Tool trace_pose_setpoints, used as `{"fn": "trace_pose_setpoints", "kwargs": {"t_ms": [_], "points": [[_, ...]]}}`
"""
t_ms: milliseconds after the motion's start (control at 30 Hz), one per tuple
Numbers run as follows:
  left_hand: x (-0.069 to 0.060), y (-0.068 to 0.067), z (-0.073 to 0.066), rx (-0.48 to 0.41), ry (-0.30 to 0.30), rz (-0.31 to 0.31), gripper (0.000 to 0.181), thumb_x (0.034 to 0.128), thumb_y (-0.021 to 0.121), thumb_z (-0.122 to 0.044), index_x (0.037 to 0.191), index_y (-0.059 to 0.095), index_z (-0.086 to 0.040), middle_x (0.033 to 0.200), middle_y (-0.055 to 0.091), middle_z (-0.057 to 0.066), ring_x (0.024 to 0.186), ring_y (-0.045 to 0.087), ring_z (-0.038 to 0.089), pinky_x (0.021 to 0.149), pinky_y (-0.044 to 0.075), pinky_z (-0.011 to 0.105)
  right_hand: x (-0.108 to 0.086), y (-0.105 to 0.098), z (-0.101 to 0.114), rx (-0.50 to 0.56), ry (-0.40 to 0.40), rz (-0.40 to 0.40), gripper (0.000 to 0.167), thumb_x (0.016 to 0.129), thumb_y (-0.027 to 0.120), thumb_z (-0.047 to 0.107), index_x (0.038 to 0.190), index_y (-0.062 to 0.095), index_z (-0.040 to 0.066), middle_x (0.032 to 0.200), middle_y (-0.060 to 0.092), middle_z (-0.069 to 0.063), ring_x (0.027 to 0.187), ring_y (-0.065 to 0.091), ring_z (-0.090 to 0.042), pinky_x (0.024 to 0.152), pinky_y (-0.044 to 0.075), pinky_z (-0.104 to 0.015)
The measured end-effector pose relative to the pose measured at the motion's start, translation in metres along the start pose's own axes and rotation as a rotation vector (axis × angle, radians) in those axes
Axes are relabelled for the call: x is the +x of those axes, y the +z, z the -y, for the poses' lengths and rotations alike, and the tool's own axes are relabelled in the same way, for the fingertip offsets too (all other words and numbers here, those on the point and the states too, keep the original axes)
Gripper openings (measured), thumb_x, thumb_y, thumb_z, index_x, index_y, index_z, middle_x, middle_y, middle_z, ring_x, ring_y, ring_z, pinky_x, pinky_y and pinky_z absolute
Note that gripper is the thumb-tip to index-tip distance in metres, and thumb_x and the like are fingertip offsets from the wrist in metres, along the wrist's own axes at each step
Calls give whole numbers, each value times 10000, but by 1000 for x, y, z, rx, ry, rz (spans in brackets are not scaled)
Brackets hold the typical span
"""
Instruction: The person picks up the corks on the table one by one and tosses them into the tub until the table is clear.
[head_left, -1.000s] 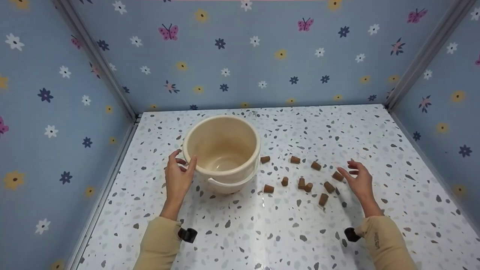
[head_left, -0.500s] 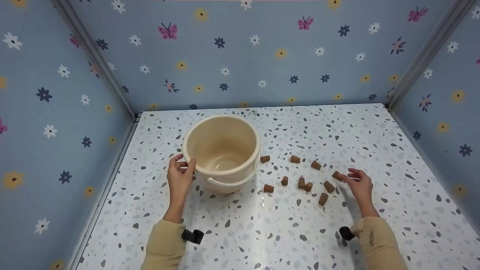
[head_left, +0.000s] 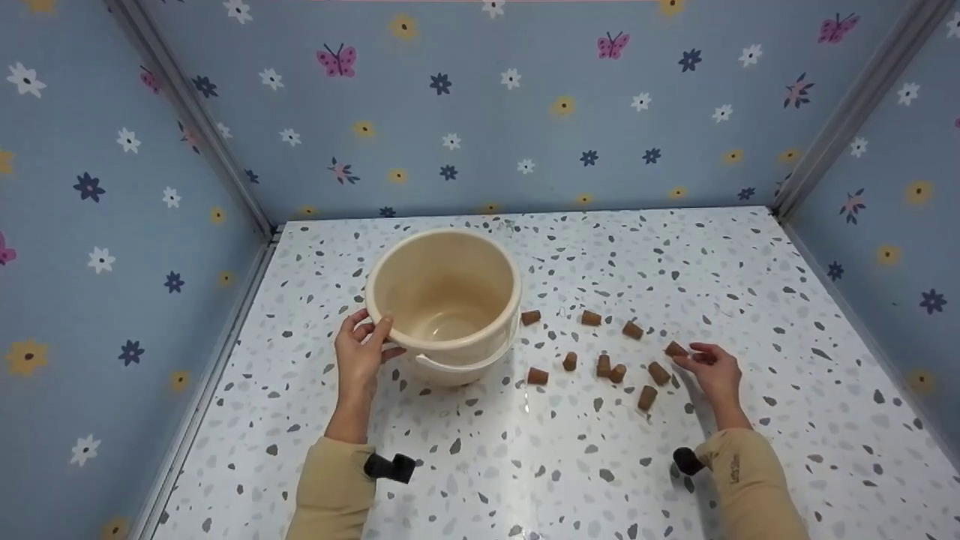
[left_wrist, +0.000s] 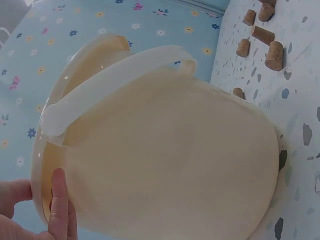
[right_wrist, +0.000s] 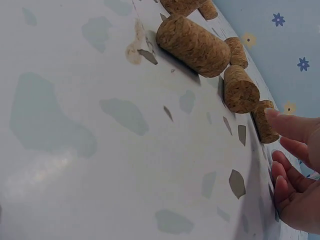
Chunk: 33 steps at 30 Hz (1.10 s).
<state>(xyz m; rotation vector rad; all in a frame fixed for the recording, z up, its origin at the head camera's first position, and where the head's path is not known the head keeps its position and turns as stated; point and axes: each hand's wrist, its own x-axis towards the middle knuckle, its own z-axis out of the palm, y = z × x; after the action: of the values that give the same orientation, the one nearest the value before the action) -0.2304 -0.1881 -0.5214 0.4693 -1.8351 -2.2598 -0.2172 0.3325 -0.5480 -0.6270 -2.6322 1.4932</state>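
Your right hand (head_left: pixel 716 371) has come down to the rightmost cork (head_left: pixel 676 349) since a second ago; left hand (head_left: pixel 360 352) has closed on the bucket (head_left: pixel 442 277) rim.
Hands well apart: left clamped on rim, can't tell if right grips. Bucket's upright toward your surface's (head_left: pixel 570 465) far-left corner; that cork is nearest the right edge, other corks (head_left: pixel 603 366) scattered left.

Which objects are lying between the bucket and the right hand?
Scattered brown corks lie on the speckled table between the bucket and right hand, as the head view shows.
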Motion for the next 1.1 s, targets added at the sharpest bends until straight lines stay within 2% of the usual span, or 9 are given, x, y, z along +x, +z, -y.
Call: {"fn": "trace_pose_setpoints", "kwargs": {"t_ms": [167, 300, 467, 567, 700, 733, 867, 933, 1100], "points": [[5, 0, 10, -39, 11, -19, 498, 779, 687, -260, 1195, 451, -122, 976, 587, 151, 787, 630, 249, 615, 539, 360, 3, 2, -3, -37, -12, 12, 486, 778, 681, 180, 1174, 505, -40, 1095, 506, -214, 984, 464, -272, 802, 392, -341], [5, 0, 8, -95, -17, -10, 518, 786, 683, -207, 1225, 432, -93, 1003, 574, 182, 811, 617, 284, 642, 533, 402, 5, 3, -5, -65, -14, 15, 459, 789, 670, 180, 1161, 517, -40, 1083, 501, -207, 975, 458, -279, 801, 389, -360], [40, -12, 56, -96, 51, -26, 605, 706, 733, -348, 1207, 457, -152, 1006, 586, 173, 827, 617, 316, 622, 532, 417, 4, 6, -5, -84, 5, 2, 418, 810, 644, 182, 1155, 528, -24, 1064, 492, -172, 948, 444, -260, 774, 381, -355], [52, -16, 73, -111, 87, -42, 611, 685, 742, -370, 1192, 474, -159, 996, 586, 189, 812, 612, 345, 603, 526, 449, 3, 9, -5, -86, 9, -12, 403, 817, 633, 186, 1147, 534, -24, 1049, 493, -165, 935, 444, -256, 757, 384, -357], [40, -12, 57, -101, 32, -44, 590, 704, 731, -361, 1192, 471, -156, 1010, 594, 165, 821, 619, 305, 622, 529, 430, 3, 11, -6, -81, 9, -33, 379, 821, 626, 192, 1131, 547, -11, 1039, 492, -155, 921, 444, -251, 731, 384, -348], [24, -7, 38, -124, 12, -26, 546, 739, 713, -314, 1192, 470, -129, 990, 599, 162, 799, 623, 285, 617, 534, 411, 4, 11, -7, -80, 11, -37, 372, 822, 626, 194, 1128, 550, -4, 1037, 492, -150, 918, 445, -249, 727, 386, -344], [-6, 4, -1, -141, -47, -29, 497, 777, 690, -217, 1202, 459, -104, 971, 605, 156, 761, 626, 241, 609, 539, 379, 4, 12, -8, -78, 11, -47, 356, 822, 626, 196, 1121, 558, 14, 1024, 495, -133, 896, 445, -232, 699, 380, -323], [-11, 5, -7, -170, -46, -25, 466, 794, 673, -164, 1197, 458, -77, 946, 603, 171, 726, 621, 244, 593, 538, 385, 3, 12, -8, -78, 10, -46, 355, 821, 627, 199, 1119, 558, 18, 1018, 497, -127, 888, 446, -224, 693, 379, -315], [9, -1, 15, -142, -69, -37, 545, 747, 715, -254, 1211, 452, -139, 989, 601, 145, 756, 620, 239, 631, 536, 396, 1, 10, -6, -61, 12, -42, 365, 817, 627, 212, 1124, 552, 28, 997, 500, -116, 858, 456, -211, 679, 398, -299]]}}
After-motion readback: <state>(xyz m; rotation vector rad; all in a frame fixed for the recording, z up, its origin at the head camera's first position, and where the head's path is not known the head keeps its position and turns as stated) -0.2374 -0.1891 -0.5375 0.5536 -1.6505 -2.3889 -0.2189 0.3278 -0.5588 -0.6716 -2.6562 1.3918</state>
